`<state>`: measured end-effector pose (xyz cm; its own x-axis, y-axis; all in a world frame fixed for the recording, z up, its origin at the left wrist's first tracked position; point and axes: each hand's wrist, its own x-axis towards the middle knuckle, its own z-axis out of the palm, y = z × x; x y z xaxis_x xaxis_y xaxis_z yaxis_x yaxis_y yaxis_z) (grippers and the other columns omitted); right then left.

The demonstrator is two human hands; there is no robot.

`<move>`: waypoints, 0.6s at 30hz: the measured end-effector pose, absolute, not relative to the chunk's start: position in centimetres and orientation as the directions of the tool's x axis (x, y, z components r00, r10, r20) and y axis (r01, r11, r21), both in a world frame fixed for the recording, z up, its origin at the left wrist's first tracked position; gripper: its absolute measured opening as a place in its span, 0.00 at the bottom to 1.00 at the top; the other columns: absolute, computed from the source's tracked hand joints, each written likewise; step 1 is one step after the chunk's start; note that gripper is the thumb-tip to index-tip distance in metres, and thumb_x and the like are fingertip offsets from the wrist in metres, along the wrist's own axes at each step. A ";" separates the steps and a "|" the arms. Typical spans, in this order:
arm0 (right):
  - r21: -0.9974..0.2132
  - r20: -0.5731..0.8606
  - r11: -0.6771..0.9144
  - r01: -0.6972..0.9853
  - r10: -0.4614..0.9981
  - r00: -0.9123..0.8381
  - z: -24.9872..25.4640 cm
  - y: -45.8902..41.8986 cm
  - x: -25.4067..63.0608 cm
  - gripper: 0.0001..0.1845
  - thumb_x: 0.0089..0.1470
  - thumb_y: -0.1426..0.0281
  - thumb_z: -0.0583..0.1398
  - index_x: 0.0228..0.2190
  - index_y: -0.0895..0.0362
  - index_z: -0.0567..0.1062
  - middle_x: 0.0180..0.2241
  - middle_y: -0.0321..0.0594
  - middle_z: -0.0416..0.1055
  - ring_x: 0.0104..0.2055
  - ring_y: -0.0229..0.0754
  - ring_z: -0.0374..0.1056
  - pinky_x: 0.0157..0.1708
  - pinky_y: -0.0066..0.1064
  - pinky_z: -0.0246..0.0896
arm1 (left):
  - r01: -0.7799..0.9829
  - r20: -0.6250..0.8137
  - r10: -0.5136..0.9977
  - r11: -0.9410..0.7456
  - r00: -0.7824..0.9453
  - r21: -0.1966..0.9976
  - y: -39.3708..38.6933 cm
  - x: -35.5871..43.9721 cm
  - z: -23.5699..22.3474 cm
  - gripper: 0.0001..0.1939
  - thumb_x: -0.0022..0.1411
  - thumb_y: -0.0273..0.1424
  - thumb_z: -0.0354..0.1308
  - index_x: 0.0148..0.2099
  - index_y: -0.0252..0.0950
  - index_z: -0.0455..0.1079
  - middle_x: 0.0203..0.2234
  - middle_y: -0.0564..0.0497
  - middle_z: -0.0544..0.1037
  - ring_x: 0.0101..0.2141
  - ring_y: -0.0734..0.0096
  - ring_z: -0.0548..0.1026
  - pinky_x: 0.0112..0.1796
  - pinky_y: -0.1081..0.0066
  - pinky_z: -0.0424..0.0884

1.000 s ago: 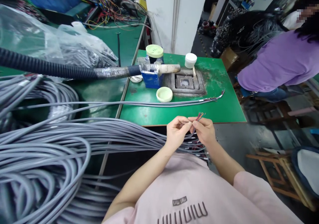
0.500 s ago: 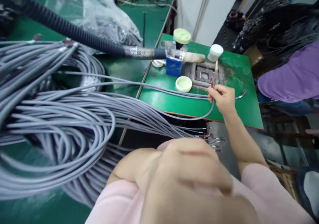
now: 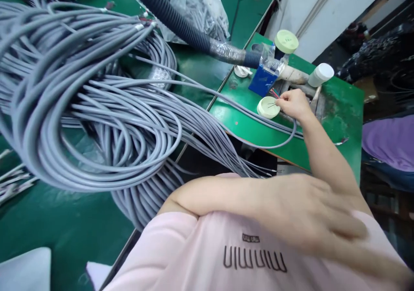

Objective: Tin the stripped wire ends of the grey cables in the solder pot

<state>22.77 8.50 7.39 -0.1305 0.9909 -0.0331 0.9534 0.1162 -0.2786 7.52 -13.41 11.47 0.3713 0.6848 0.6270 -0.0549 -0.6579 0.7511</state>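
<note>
My right hand (image 3: 293, 104) is closed on the end of a grey cable (image 3: 278, 145) and holds its stripped coloured wire tips over a pale green lid (image 3: 268, 108) on the small green table (image 3: 339, 109). The cable loops back under my wrist to the big bundle of grey cables (image 3: 97, 109) on the left bench. My left hand (image 3: 310, 213) lies across my chest near the lens, blurred, with its fingers stretched out to the right and nothing in them.
A black corrugated hose (image 3: 181, 21) runs to a blue box (image 3: 262, 81) beside a green-lidded jar (image 3: 286, 41), a white jar (image 3: 320, 74) and a metal tray (image 3: 315, 97). A plastic bag (image 3: 197, 1) lies behind. A person in purple (image 3: 388, 140) stands at the right.
My right hand carried the wire end left from the metal tray to the pale green lid. My left hand swept to the right across my chest. The view swung left.
</note>
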 end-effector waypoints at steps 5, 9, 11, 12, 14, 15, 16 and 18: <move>-0.119 -0.113 0.122 0.985 0.984 -0.135 6.9 9.1 22.2 0.08 0.47 0.70 0.59 0.23 0.60 0.77 0.23 0.43 0.71 0.32 0.45 0.66 0.31 0.33 0.53 | -0.099 0.646 0.613 -0.685 0.455 0.721 -8.1 7.0 7.6 0.08 0.64 0.29 0.54 0.41 0.43 0.75 0.27 0.52 0.76 0.29 0.71 0.76 0.33 0.70 0.70; -0.067 -0.130 0.144 0.987 0.980 -0.152 6.6 9.3 21.9 0.08 0.46 0.70 0.58 0.22 0.59 0.77 0.23 0.43 0.72 0.30 0.44 0.65 0.29 0.33 0.50 | 0.161 0.450 0.764 -0.571 0.463 0.805 -6.5 6.7 4.3 0.08 0.64 0.30 0.53 0.40 0.40 0.75 0.31 0.50 0.79 0.34 0.68 0.77 0.34 0.71 0.68; -0.079 -0.125 0.150 0.986 0.979 -0.159 6.9 9.3 22.1 0.09 0.46 0.70 0.58 0.22 0.59 0.77 0.22 0.43 0.71 0.29 0.43 0.65 0.28 0.33 0.50 | 0.272 0.379 0.805 -0.532 0.457 0.802 -6.0 6.4 3.4 0.08 0.64 0.31 0.54 0.40 0.40 0.75 0.32 0.50 0.79 0.35 0.67 0.77 0.35 0.70 0.68; -0.098 -0.110 0.152 0.984 0.981 -0.162 7.2 9.2 22.5 0.09 0.47 0.70 0.58 0.22 0.59 0.77 0.22 0.42 0.70 0.28 0.43 0.64 0.28 0.33 0.50 | 0.341 0.345 0.823 -0.517 0.452 0.785 -5.7 6.1 3.2 0.08 0.64 0.31 0.54 0.40 0.40 0.75 0.33 0.50 0.79 0.35 0.66 0.76 0.35 0.70 0.68; -0.146 -0.055 0.139 0.979 0.987 -0.148 8.0 9.2 24.0 0.11 0.48 0.68 0.58 0.22 0.60 0.77 0.20 0.41 0.68 0.26 0.41 0.63 0.28 0.32 0.50 | 0.495 0.283 0.861 -0.481 0.422 0.724 -5.0 5.3 2.8 0.08 0.64 0.34 0.56 0.41 0.39 0.75 0.32 0.48 0.79 0.36 0.63 0.75 0.37 0.67 0.67; -0.169 -0.022 0.118 0.979 0.992 -0.123 8.4 9.2 25.2 0.11 0.49 0.68 0.58 0.22 0.61 0.77 0.19 0.40 0.67 0.26 0.40 0.62 0.28 0.32 0.51 | 0.564 0.258 0.880 -0.458 0.400 0.687 -4.7 4.9 2.6 0.09 0.64 0.35 0.57 0.43 0.38 0.75 0.33 0.47 0.78 0.37 0.61 0.74 0.38 0.66 0.67; -0.185 0.004 0.085 0.979 0.996 -0.086 8.7 9.3 26.5 0.12 0.49 0.67 0.59 0.22 0.61 0.77 0.19 0.40 0.67 0.26 0.40 0.62 0.28 0.32 0.51 | 0.620 0.240 0.896 -0.434 0.374 0.654 -4.3 4.5 2.5 0.11 0.63 0.36 0.58 0.45 0.38 0.74 0.34 0.46 0.78 0.39 0.59 0.74 0.39 0.64 0.66; -0.195 0.038 -0.005 0.981 0.999 0.013 8.8 9.7 29.2 0.11 0.49 0.68 0.60 0.23 0.62 0.77 0.19 0.41 0.67 0.26 0.41 0.63 0.28 0.32 0.53 | 0.680 0.221 0.917 -0.395 0.332 0.617 -3.7 3.9 2.0 0.16 0.62 0.38 0.59 0.50 0.37 0.72 0.38 0.44 0.78 0.42 0.56 0.73 0.41 0.61 0.65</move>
<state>29.24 9.71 8.77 0.0128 0.9992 0.0375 0.9807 -0.0053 -0.1952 3.93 -3.74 2.03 0.3325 0.9169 0.2207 0.6804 -0.3953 0.6171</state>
